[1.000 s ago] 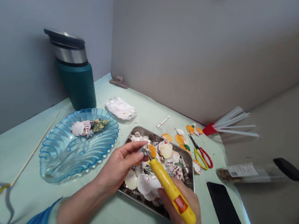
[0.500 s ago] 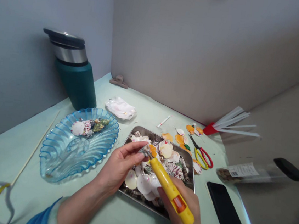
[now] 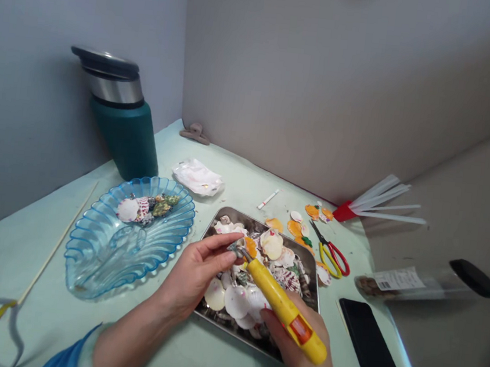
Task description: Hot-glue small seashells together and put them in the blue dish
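Observation:
My left hand [image 3: 194,269] pinches a small grey-green shell [image 3: 235,245] between thumb and fingertips, above a metal tray [image 3: 229,335] heaped with seashells [image 3: 237,300]. My right hand [image 3: 302,341] is wrapped around a yellow glue gun [image 3: 275,294] with an orange-red switch on its body. Its metal nozzle points up and left, close beside the shell in my left fingers; whether the two touch is too small to tell. Part of the heap is covered by my hands.
Left of the tray stands a blue scalloped dish [image 3: 91,269] with several shells. Behind it are a green bottle [image 3: 123,135] and a white packet [image 3: 198,177]. To the right lie scissors [image 3: 329,253], a black phone [image 3: 374,352], glue sticks [image 3: 383,198] and a clear jar [image 3: 409,282].
The glue gun and my right hand have shifted slightly to the right, with the nozzle still near the shell. My left hand stays almost where it was.

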Tool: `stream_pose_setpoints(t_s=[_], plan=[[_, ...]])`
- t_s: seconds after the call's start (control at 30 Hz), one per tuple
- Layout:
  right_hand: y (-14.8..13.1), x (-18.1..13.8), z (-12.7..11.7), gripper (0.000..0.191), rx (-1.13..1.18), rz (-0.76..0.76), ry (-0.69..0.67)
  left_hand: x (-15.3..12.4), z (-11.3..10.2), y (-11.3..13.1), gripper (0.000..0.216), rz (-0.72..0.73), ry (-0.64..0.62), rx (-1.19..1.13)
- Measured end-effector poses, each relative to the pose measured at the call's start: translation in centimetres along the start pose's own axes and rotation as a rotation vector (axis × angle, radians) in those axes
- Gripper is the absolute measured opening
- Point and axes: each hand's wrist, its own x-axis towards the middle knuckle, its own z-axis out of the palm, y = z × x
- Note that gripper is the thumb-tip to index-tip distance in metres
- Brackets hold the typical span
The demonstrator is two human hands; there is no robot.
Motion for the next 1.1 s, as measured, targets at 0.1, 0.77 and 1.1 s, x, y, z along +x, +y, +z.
stream_pose_setpoints(t_s=[0.1,0.77,1.1], plan=[[0.0,-0.1,-0.1,0.008,-0.006,0.021,-0.001,0.0,0.0,0.0,0.035,-0.005,-0.005,-0.006],[1.8,-1.1,-0.4,0.013,0.027,0.117,0.028,-0.2,-0.1,0.3,0.036,-0.039,-0.049,-0.001],[0.8,-0.6,-0.3,0.009,-0.011,0.031,0.001,-0.1,-0.1,0.3,0.029,-0.058,-0.061,-0.085]])
